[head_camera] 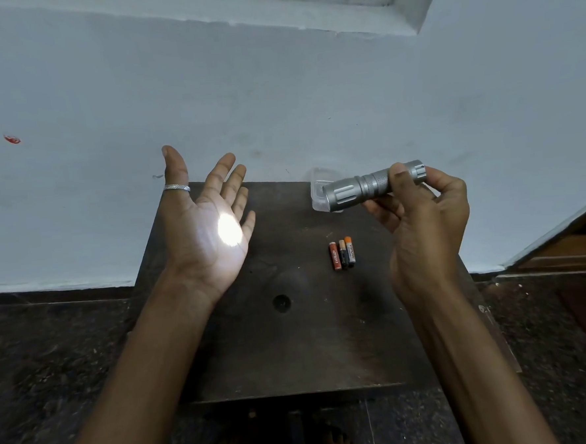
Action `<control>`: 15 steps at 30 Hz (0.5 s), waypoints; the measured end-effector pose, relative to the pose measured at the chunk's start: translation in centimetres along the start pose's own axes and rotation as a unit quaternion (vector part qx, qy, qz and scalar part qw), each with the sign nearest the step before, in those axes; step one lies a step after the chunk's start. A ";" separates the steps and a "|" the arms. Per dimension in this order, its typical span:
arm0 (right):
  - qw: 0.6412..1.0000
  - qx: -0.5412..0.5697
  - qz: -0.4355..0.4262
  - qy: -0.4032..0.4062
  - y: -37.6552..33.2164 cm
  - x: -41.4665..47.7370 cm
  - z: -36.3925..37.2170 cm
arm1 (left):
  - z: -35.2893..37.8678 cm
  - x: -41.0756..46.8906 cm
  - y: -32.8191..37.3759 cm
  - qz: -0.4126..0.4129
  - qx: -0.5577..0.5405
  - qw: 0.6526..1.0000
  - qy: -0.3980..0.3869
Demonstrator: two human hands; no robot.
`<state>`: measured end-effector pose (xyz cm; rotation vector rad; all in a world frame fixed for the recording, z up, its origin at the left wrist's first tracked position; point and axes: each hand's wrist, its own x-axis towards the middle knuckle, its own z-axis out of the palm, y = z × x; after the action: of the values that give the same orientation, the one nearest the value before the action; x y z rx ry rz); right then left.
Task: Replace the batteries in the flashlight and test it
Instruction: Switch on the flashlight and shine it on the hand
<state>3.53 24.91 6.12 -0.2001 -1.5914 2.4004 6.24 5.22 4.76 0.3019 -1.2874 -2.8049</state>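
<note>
My right hand (421, 214) grips a silver flashlight (361, 188) by its tail end, thumb on the knurled barrel, head pointing left. The flashlight is lit: a bright white spot falls on the palm of my left hand (206, 223), which is held up open with fingers spread above the left part of the dark wooden table (292, 342). A silver ring sits on that hand's thumb. Three small batteries (342, 254) lie side by side on the table, below the flashlight and between my hands.
A clear plastic package (317, 196) lies at the table's far edge, partly behind the flashlight head. A round hole (282, 303) marks the tabletop's middle. A pale blue wall (277, 102) rises right behind the table. Dark speckled floor surrounds it; a wooden frame (567, 249) stands at right.
</note>
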 end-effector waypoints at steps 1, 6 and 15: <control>1.000 -0.003 -0.002 0.002 0.0 0.1 0.0 | 0.0 0.0 0.0 0.001 0.002 1.000 0.000; 1.000 -0.017 -0.012 -0.005 0.0 0.3 -0.2 | -0.3 0.0 0.0 0.004 0.024 1.000 -0.008; 1.000 -0.001 0.002 -0.015 0.0 0.3 -0.1 | -0.4 0.1 -0.1 0.005 0.033 0.999 -0.017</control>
<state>3.23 25.09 6.09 -0.1686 -1.6065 2.4162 6.19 4.91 4.41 0.2496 -1.3880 -2.7745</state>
